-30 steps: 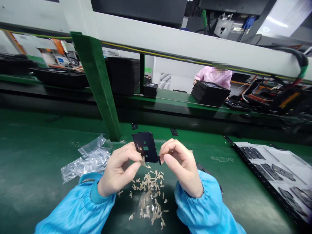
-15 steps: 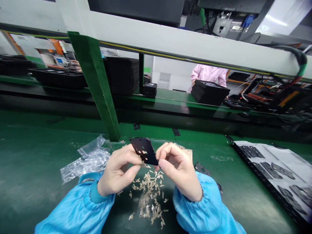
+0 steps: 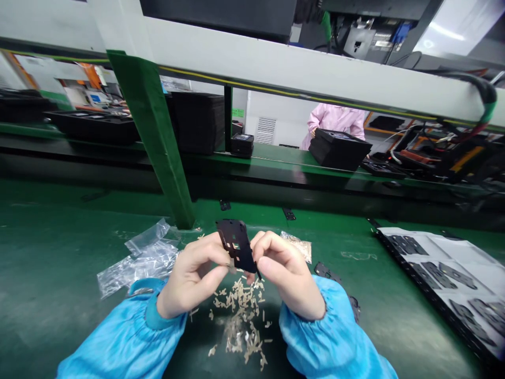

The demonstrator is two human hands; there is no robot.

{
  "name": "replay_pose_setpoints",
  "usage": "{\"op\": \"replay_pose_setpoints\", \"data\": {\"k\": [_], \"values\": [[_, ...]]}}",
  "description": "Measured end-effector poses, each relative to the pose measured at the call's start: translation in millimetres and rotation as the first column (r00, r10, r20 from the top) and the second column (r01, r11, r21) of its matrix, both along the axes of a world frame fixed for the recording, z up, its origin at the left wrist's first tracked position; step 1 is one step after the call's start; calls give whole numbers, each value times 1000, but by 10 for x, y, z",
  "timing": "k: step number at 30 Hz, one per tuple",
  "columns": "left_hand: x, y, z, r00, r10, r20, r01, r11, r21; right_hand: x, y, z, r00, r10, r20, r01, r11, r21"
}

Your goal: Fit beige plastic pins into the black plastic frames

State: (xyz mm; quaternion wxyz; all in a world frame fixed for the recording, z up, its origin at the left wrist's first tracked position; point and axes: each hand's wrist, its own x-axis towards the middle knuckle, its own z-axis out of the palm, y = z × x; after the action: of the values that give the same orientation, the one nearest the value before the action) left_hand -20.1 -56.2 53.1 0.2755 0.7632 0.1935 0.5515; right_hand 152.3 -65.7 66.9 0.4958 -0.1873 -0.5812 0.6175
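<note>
A thin black plate (image 3: 238, 245) with small cutouts stands tilted between my hands, above the bench. My right hand (image 3: 287, 273) pinches its lower right edge between thumb and fingers. Beside the plate's lower left edge, my left hand (image 3: 197, 273) has thumb and index closed on a small beige piece (image 3: 231, 267); its other fingers pass partly behind the plate, and whether they grip it I cannot tell. Many loose beige pieces (image 3: 241, 301) lie scattered below my hands, with some clear plastic (image 3: 233, 334) among them.
Clear plastic bags (image 3: 145, 260) lie at left, and a bag of beige pieces (image 3: 300, 246) behind my right hand. More black plates (image 3: 326, 272) rest near my right sleeve. A tray (image 3: 442, 247) holds several plates at right. A green post (image 3: 152, 139) rises ahead; a person in pink (image 3: 335, 118) stands beyond.
The black plate has turned slightly and shifted a little to the right. My right fingers have moved slightly along its edge; my left hand stays nearly still.
</note>
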Motion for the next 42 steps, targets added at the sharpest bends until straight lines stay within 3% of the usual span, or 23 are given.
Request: {"op": "replay_pose_setpoints", "data": {"k": [3,5,10,14,22,26,30,33,35,37,42], "values": [[29,-17,-37,994,-72,78,84,984,-157,12,-10,4,999,-24,46,20,995,95],[63,-39,-55,977,-121,176,171,937,-305,16,-14,0,997,-51,61,42,988,151],[158,-103,-45,877,-169,450,428,699,-573,2,-15,-22,999,-32,35,26,986,162],[194,-133,-37,819,-154,554,532,567,-629,4,-18,-25,981,-162,104,126,950,286],[220,-153,-32,768,-125,628,603,471,-644,21,1,-41,893,-402,202,240,805,543],[239,-159,-33,761,-105,641,614,437,-657,-2,23,-55,826,-535,177,292,676,677],[262,-191,-34,750,-87,655,629,401,-667,-19,58,-92,698,-712,81,352,439,827],[274,-206,-27,747,-75,661,633,383,-672,-25,95,-115,613,-790,-12,341,250,906],[270,-204,-17,745,-78,663,633,395,-666,-31,122,-117,599,-798,-64,317,163,934],[256,-194,-7,747,-82,660,621,440,-649,-38,143,-112,622,-779,-75,312,158,937],[199,-160,-30,802,-141,580,523,635,-568,-28,126,-93,732,-677,-75,358,288,888]]}}
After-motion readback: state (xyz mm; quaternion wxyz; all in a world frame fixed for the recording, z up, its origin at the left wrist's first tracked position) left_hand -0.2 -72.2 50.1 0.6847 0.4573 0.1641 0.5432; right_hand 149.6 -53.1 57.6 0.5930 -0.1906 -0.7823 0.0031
